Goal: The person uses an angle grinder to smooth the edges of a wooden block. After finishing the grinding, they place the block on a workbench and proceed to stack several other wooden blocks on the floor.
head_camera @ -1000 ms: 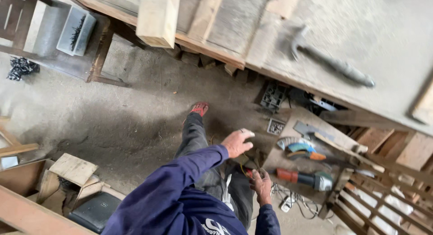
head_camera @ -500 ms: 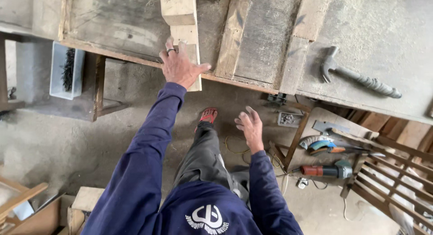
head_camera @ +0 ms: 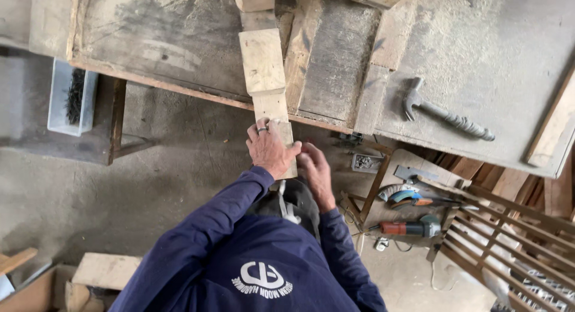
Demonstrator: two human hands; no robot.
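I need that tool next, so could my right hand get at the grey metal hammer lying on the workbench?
Probably yes: the grey metal hammer lies uncovered on the dusty workbench, and the right hand looks empty beside the wooden block.

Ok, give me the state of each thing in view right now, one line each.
left hand: fingers wrapped over the near end of the wooden block, gripping it.
right hand: beside the block's near end, blurred; contact unclear.
wooden block: lying flat, near end overhanging the workbench edge.
hammer: lying flat on the workbench, untouched.
power tool: lying on its side on a low board.
plastic tray: on the floor, holding a dark brush.
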